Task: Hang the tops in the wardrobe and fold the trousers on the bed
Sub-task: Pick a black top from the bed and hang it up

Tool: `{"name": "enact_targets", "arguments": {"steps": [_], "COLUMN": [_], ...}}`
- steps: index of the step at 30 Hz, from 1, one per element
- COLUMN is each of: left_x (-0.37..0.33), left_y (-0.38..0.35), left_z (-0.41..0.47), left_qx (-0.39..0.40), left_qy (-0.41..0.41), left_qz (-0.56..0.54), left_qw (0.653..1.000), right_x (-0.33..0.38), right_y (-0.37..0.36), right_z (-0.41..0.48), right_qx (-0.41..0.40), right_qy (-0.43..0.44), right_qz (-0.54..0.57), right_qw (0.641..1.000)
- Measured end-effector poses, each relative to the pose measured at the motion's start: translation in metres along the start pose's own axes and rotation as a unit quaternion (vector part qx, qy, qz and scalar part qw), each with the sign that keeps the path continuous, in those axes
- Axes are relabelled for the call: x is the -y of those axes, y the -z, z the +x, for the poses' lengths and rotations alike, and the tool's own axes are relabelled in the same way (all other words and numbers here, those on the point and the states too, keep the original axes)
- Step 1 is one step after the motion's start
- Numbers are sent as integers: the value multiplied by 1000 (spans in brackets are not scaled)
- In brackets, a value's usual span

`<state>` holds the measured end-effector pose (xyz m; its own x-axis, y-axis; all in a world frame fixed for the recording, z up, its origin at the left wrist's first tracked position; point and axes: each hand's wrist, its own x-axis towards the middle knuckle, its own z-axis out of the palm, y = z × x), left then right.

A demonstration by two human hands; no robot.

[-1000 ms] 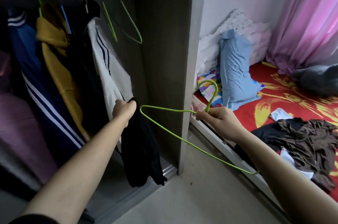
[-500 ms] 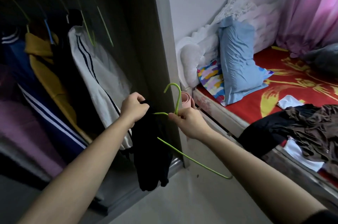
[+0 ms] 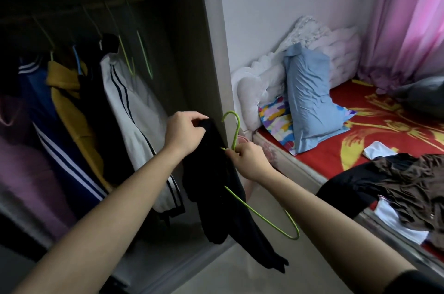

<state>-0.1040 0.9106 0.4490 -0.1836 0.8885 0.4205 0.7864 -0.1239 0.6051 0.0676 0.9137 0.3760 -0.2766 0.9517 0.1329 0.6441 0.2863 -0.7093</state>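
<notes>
We see two bare forearms reaching in from the bottom of the frame toward an open wardrobe (image 3: 206, 36) that fills the left half. Near the centre, the left hand (image 3: 185, 131) is closed around the top edge of a black top (image 3: 216, 188). The garment hangs limp from that grip, its long axis running from the hand down and slightly right, with its lowest tip pointing toward the lower centre of the frame.

Just right of it, the right hand (image 3: 249, 161) pinches a green wire hanger (image 3: 262, 215) at the neck. The hook curves upward above the fingers, and one long arm of the hanger slants down to the right, ending in a rounded corner below centre. The other arm disappears behind the black cloth.

In the upper left, hanging in the dark wardrobe, are a blue striped jacket (image 3: 55, 149), a mustard hoodie (image 3: 69, 106) and a white striped jacket (image 3: 134, 113), with two empty green hangers (image 3: 138, 58) beside them.

On the right stands the bed (image 3: 389, 130) with a red patterned cover. A blue pillow (image 3: 310, 99) leans at its head, and a heap of dark clothes (image 3: 408, 183) lies at the right edge of the frame. A pink curtain (image 3: 406, 17) hangs in the upper right.
</notes>
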Motion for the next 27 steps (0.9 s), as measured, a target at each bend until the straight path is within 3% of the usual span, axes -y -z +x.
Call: {"name": "enact_targets", "arguments": {"steps": [2,6,11,16,19,23,25,27], "left_x": [-3,-4,-33,-12,-4,-5,0,10], "left_y": [-5,4,16,30,37,36,36,33], "left_z": [0,16,28,49,66,85,91,95], "left_qx": [21,34,49,147,106,79,105,126], "left_qy": [-28,-43,-94,-151,-212,-322,-319,-302], "left_qz": [5,-45,-102,-46,50,184,191,157], "left_qw": [999,997,989,977,970,925,922,932], "right_x": [6,20,29,36,44,56,51,33], "right_y": [11,21,20,45,57,69,75,84], "right_z": [14,17,26,41,38,29,22,16], "right_qx": [-47,-179,-136,-212,-172,-91,-51,-61], "right_qy": [-5,57,18,62,71,107,106,104], "right_qz": [22,229,157,252,328,320,286,183], "right_qw": [999,955,978,942,926,937,951,976]}}
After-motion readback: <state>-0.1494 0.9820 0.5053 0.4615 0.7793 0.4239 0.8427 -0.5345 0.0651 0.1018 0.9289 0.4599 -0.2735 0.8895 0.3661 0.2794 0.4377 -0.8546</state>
